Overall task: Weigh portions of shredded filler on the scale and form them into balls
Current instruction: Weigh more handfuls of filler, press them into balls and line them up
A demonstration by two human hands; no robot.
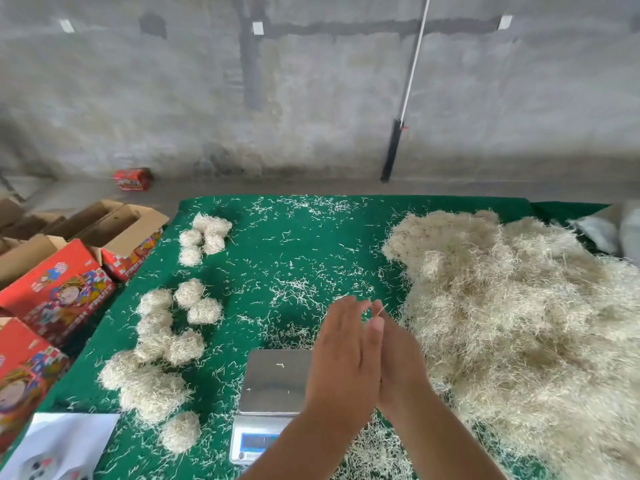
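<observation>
My left hand (341, 355) and my right hand (398, 355) are held palm to palm above the right edge of the scale (273, 386), fingers straight. A few pale strands stick out between the fingertips. The scale's steel pan is bare apart from a scrap of filler, and its blue display faces me. A big heap of shredded filler (519, 306) covers the right side of the green table (294, 244). Several finished balls (169, 327) lie to the left of the scale, with another cluster of balls (204, 237) farther back.
Red printed cardboard boxes (59, 289), some open, stand along the table's left edge. A white sheet (65, 441) lies at the front left corner. Loose strands are scattered over the cloth. A grey concrete wall rises behind, with a pole (398, 140) leaning against it.
</observation>
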